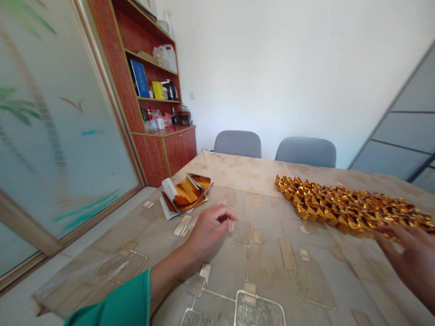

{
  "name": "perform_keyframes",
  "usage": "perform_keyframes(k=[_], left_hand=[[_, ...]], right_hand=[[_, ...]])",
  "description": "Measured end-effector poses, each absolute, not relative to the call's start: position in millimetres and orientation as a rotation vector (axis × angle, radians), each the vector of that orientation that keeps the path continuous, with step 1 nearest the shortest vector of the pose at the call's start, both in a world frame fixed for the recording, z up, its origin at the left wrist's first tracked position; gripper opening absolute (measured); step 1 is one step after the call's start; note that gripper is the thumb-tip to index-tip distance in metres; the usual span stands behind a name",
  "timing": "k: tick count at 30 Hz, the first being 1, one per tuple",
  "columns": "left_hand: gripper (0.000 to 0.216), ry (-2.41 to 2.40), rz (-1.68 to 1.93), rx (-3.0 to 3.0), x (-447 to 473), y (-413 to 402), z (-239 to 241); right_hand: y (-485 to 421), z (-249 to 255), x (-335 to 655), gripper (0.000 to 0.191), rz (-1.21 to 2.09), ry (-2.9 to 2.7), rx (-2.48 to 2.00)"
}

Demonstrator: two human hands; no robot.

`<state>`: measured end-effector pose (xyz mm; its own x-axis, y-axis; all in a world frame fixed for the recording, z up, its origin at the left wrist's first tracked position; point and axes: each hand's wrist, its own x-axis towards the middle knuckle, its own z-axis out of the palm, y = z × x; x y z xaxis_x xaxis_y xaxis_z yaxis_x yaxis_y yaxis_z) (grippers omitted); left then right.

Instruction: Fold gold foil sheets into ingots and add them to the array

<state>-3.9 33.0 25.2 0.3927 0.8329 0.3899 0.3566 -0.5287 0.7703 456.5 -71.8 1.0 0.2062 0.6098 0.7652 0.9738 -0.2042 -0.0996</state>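
Note:
My left hand (211, 228) rests low over the middle of the table, its fingers curled in, with nothing visible in them. Just beyond it lies a loose stack of gold foil paper sheets (188, 192), bent over and showing pale undersides. At the right edge my right hand (409, 258) reaches to the near side of a wide cluster of folded gold paper ingots (340, 206). Its fingers are spread, and the fingertips are at the closest ingots; whether they touch is blurred. The ingots sit packed in rows.
A patterned cover lies over the table (268, 280). Two grey chairs (238, 142) stand at its far side, against the white wall. A reddish wooden cabinet (152, 151) with bottles and a kettle is at the back left, beside a frosted sliding door (68, 136).

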Motion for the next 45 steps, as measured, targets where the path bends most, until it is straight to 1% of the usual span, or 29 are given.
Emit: perform_keyframes(k=[2, 4, 7, 10, 13, 18, 23, 29, 36, 41, 45], left_hand=[[0.022, 1.206, 1.096, 2.442, -24, 49, 33], [0.024, 1.344, 1.116, 2.485, -46, 65, 40], [0.027, 1.544, 1.026, 2.524, -80, 84, 43], [0.042, 1.777, 0.882, 2.519, -107, 96, 36], [0.052, 1.886, 0.708, 2.520, -123, 101, 27], [0.046, 1.845, 0.498, 2.544, -128, 107, 21], [0.037, 1.706, 0.433, 2.600, -122, 111, 24], [0.014, 1.828, 0.444, 2.574, -108, 118, 17], [0.026, 2.058, 0.536, 2.520, -98, 121, 23], [0.029, 2.199, 0.656, 2.467, -97, 117, 28], [0.028, 2.184, 0.783, 2.490, -97, 116, 32]], right_hand=[[-61, 15, 412, 0.022, -0.713, -1.635, -1.756], [-49, 27, 367, 0.019, -0.531, -1.735, -1.646], [-34, 35, 303, 0.017, -0.305, -1.761, -1.475], [-23, 30, 250, 0.016, -0.114, -1.858, -1.372], [-21, 17, 219, 0.017, 0.031, -1.985, -1.307], [-25, -1, 217, 0.019, 0.188, -2.000, -1.378], [-27, -3, 222, 0.021, 0.251, -1.975, -1.422], [-29, -1, 218, 0.021, 0.301, -1.962, -1.419], [-31, 1, 216, 0.020, 0.315, -1.951, -1.441], [-32, -1, 215, 0.019, 0.330, -1.959, -1.431], [-31, 1, 214, 0.020, 0.332, -1.928, -1.441]])
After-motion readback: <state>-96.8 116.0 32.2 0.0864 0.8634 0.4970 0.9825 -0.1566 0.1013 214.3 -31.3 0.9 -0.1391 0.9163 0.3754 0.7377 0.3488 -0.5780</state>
